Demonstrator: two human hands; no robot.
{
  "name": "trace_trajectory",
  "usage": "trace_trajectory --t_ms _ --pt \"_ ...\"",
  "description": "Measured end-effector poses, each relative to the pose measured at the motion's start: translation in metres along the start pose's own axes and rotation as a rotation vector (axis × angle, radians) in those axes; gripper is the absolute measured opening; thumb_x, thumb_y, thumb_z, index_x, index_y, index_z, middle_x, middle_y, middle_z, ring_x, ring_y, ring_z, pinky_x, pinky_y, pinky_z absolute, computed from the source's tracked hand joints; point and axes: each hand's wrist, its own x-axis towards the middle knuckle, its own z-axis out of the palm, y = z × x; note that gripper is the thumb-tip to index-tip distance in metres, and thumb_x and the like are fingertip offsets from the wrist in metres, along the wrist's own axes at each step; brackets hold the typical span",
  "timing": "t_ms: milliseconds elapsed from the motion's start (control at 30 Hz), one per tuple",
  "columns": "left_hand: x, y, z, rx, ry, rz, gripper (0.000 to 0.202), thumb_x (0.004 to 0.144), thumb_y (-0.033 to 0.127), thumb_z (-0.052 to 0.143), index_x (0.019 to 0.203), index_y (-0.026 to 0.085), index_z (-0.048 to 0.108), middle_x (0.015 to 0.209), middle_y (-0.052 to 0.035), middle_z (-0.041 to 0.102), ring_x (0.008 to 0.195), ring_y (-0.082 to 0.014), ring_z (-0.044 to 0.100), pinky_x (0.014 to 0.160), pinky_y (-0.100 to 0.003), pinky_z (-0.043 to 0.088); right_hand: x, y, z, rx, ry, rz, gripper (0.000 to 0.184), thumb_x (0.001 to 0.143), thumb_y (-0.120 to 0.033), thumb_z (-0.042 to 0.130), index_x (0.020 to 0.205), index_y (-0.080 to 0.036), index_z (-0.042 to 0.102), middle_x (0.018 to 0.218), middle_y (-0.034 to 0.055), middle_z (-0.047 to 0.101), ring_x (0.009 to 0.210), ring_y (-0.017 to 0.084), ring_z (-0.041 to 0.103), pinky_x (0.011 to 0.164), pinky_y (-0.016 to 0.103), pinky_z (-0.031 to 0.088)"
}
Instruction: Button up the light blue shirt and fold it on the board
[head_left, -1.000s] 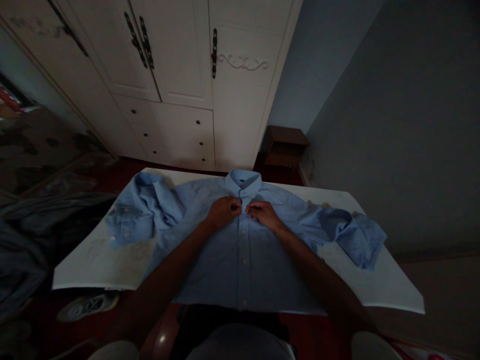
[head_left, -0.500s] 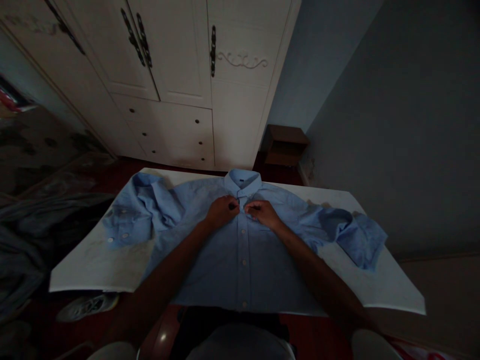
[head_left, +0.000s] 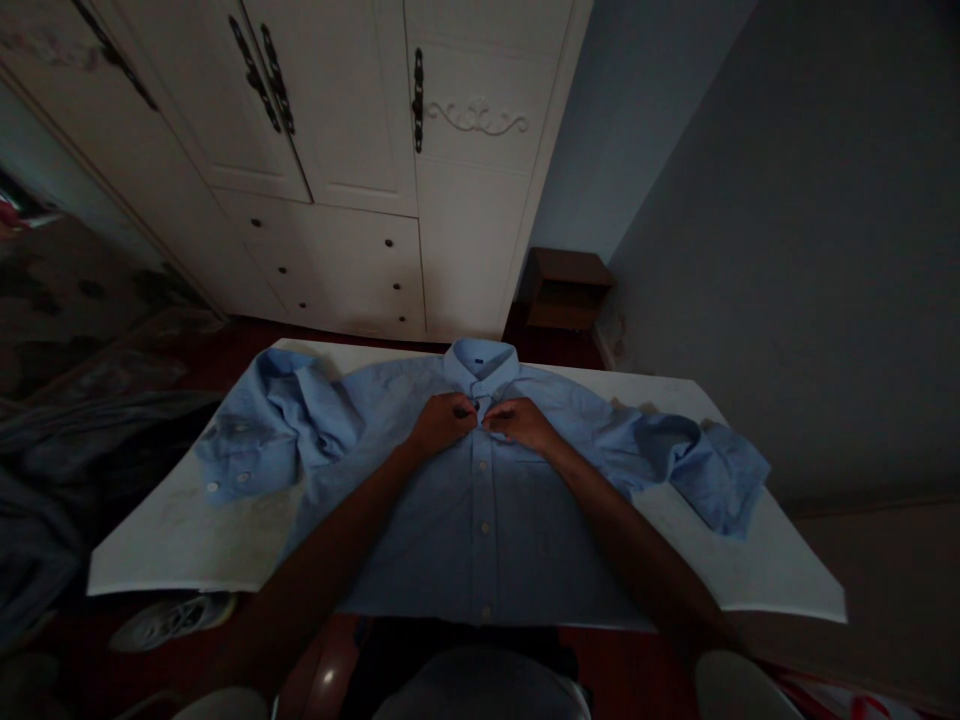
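Note:
A light blue button-up shirt (head_left: 420, 520) lies front side up, its collar (head_left: 482, 367) at the far edge and both sleeves bent outward. Just below the collar, my left hand (head_left: 445, 420) pinches the front placket from the left. From the other side my right hand (head_left: 521, 422) pinches the same strip, its fingertips almost meeting the left ones. The button between them is hidden by my fingers. Lower down the placket, several pale buttons run in a line towards me. Cuff buttons (head_left: 242, 478) show on the left sleeve.
Under the shirt is a white table (head_left: 780, 575). Behind it stands a white wardrobe (head_left: 330, 260) with dark handles, and a small brown nightstand (head_left: 570, 285) near the grey wall. Dark cloth (head_left: 45, 490) is heaped at left, with a shoe (head_left: 172, 620) on the floor.
My right fingertips have come slightly closer to the left ones at the placket. The whole view has shifted a little; the shirt lies as before.

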Motion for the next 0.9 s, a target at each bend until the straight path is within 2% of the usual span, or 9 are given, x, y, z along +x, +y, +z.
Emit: trace_trajectory --t_ms 167,433,600,767,833,900 --pt "0.0 0.0 0.002 -0.089 -0.011 -0.035 0.006 0.072 0.019 0.06 0.072 0.016 0.065 0.06 0.0027 0.065 0.047 -0.0087 0.058 0.051 -0.019 0.046 -0.001 -0.004 0.0 -0.014 0.0 0.03 0.01 0.06 -0.023 0.075 0.065 -0.015 0.073 0.052 -0.0019 0.062 0.042 0.007 0.046 0.041 0.019 0.035" --pt "0.0 0.003 0.002 -0.219 -0.026 -0.078 0.006 0.07 0.021 0.06 0.07 0.016 0.063 0.061 0.0027 0.064 0.042 -0.0075 0.056 0.043 -0.017 0.043 -0.005 -0.01 -0.002 0.087 0.029 0.073 0.012 0.055 -0.022 0.079 0.063 -0.015 0.073 0.053 -0.0006 0.063 0.043 0.007 0.046 0.041 0.019 0.035" --pt "0.0 0.002 0.003 -0.209 -0.023 -0.077 0.008 0.071 0.022 0.06 0.071 0.015 0.064 0.06 0.0023 0.064 0.043 -0.008 0.055 0.044 -0.018 0.043 -0.008 -0.014 -0.002 0.111 0.024 0.103 0.012 0.058 -0.023 0.077 0.067 -0.014 0.075 0.058 0.0018 0.067 0.043 0.007 0.047 0.039 0.018 0.031" --pt "-0.001 0.0 0.005 -0.223 -0.034 -0.07 0.009 0.071 0.023 0.062 0.073 0.015 0.066 0.061 0.0022 0.065 0.042 -0.007 0.053 0.042 -0.017 0.041 -0.008 -0.015 0.001 0.097 0.032 0.086 0.005 0.058 -0.018 0.075 0.061 -0.014 0.072 0.055 0.0017 0.067 0.048 0.009 0.053 0.042 0.018 0.035" --pt "-0.001 0.002 0.003 -0.18 -0.036 -0.046 0.009 0.072 0.023 0.061 0.075 0.016 0.067 0.063 0.0019 0.066 0.045 -0.0079 0.055 0.046 -0.018 0.043 -0.008 -0.015 0.0 0.085 0.026 0.082 0.003 0.059 -0.017 0.074 0.061 -0.015 0.072 0.054 0.0015 0.067 0.048 0.009 0.053 0.042 0.018 0.036" --pt "-0.001 0.004 -0.001 -0.091 -0.02 0.023 0.01 0.073 0.022 0.061 0.076 0.017 0.068 0.069 0.0004 0.068 0.056 -0.0102 0.06 0.055 -0.02 0.048 -0.008 -0.015 0.0 0.084 0.023 0.081 0.003 0.061 -0.017 0.073 0.061 -0.014 0.072 0.054 0.0015 0.067 0.046 0.008 0.051 0.042 0.018 0.036"
